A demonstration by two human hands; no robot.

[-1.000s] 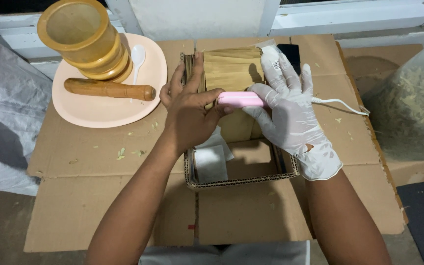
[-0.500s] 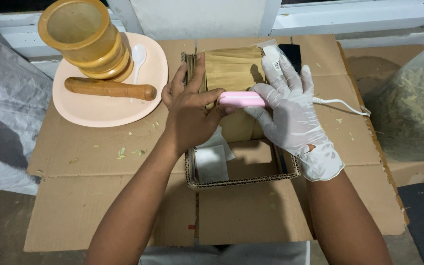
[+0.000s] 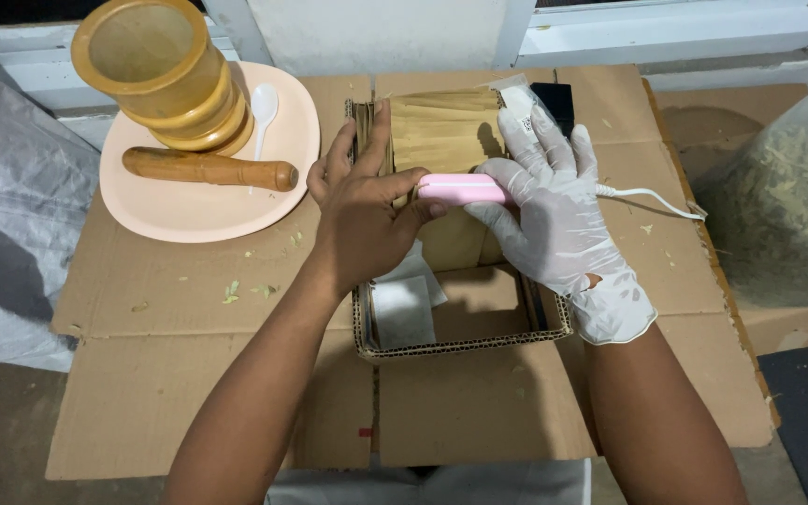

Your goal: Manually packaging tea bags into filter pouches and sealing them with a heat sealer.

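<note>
Looking down from the head camera, the person's bare left hand [image 3: 359,210] and white-gloved right hand [image 3: 554,210] meet over a shallow cardboard tray [image 3: 460,344] that sits on a flattened cardboard sheet [image 3: 170,374]. Between them lies a small pink handheld device [image 3: 462,189], held level just above a stack of brown paper packets [image 3: 441,131] standing in the far half of the tray. The left hand's fingers curl closed around the device's left end, thumb underneath and the forefinger stretched up along the packets' left edge. The right hand's fingers are bent around the device's right end, with the upper fingers spread loosely and resting against the packets' right side. A thin white cord [image 3: 652,196] runs from under the gloved hand out to the right across the cardboard. A dark rectangular object [image 3: 554,95] shows just behind the gloved fingertips. In the near half of the tray lie a couple of small white sachets [image 3: 402,309]. To the left, well apart from the hands, a peach-coloured plate [image 3: 198,210] carries a yellowish wooden mortar [image 3: 156,70], a wooden pestle [image 3: 208,168] lying on its side, and a white plastic spoon [image 3: 262,108]. Bits of green leaf [image 3: 232,292] are scattered on the cardboard near the plate. At the right edge stands a clear container of pale dried shreds [image 3: 783,206].
</note>
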